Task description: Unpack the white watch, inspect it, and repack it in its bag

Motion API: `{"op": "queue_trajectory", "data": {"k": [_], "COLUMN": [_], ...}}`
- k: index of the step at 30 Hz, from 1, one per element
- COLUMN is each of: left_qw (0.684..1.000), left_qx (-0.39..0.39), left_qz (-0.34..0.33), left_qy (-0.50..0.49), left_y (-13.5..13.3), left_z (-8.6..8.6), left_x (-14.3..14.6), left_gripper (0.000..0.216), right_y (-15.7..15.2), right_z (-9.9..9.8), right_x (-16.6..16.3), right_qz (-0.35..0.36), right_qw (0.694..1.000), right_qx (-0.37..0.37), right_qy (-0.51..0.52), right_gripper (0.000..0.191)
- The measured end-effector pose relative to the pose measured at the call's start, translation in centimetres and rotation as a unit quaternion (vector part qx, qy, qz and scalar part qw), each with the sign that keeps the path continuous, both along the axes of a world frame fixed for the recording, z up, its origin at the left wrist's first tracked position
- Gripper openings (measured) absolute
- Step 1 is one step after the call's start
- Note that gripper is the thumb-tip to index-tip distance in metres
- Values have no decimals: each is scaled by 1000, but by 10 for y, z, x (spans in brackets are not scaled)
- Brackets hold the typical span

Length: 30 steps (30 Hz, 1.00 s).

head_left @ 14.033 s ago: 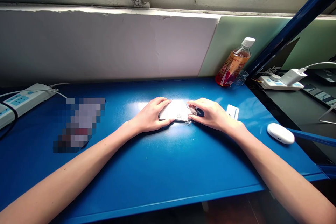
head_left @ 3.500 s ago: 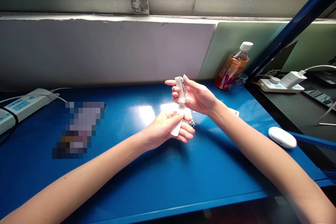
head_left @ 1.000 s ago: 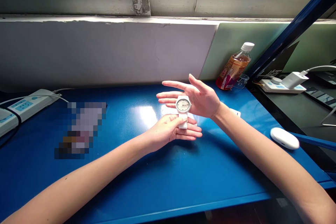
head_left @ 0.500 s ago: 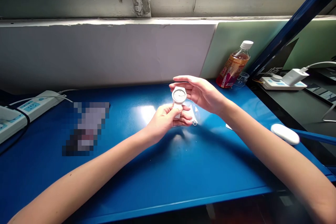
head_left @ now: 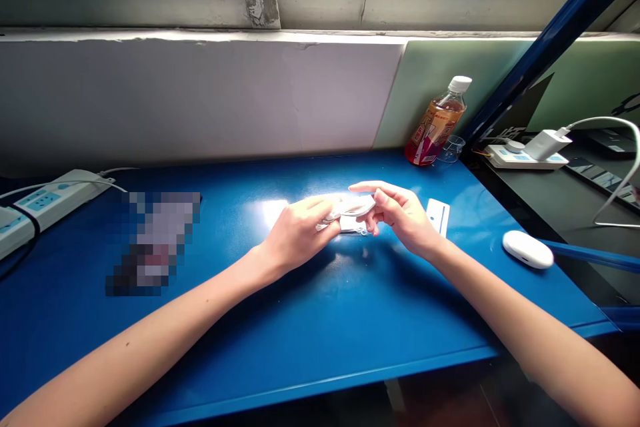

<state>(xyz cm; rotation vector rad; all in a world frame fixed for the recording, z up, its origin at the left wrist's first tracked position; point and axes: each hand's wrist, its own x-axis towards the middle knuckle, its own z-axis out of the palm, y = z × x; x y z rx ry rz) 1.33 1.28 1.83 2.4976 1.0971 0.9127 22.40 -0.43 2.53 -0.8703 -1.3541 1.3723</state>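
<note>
A white wristwatch (head_left: 351, 207) lies almost flat, low over the blue table (head_left: 310, 333), held between both hands. My left hand (head_left: 300, 233) is closed, pinching the strap at its left end. My right hand (head_left: 400, 213) grips the watch's right end with thumb and fingers, the index finger stretched out over it. A clear plastic bag (head_left: 353, 228) lies on the table right under the watch.
A small white card (head_left: 439, 215) lies just right of my right hand, a white oval case (head_left: 527, 249) further right. A bottle of amber drink (head_left: 434, 125) stands at the back by a clear cup (head_left: 451, 147). Power strips sit at far left (head_left: 47, 195) and back right (head_left: 525, 156).
Both hands have come down from chest height to just over the table, and the watch has turned from upright, face toward me, to nearly flat. My right hand has closed on it.
</note>
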Motion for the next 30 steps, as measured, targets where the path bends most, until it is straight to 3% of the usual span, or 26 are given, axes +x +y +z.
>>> {"op": "queue_trajectory", "data": {"k": [9, 16, 23, 30], "left_qw": [982, 993, 976, 985], "left_qx": [182, 68, 9, -1], "left_qz": [-24, -32, -82, -93], "left_qy": [33, 92, 199, 144], "left_y": [4, 9, 13, 14], "left_z": [-15, -18, -28, -30], "left_x": [-1, -7, -13, -14], "left_gripper": [21, 54, 52, 49], "right_y": [1, 11, 18, 16], "right_z": [-11, -17, -25, -26], "right_x": [0, 13, 24, 30], "right_qz": [-48, -104, -129, -135], "right_qw": [996, 988, 965, 923], "right_qx": [47, 64, 127, 199], "right_qy": [-64, -98, -188, -300], "right_gripper": [19, 14, 15, 18]}}
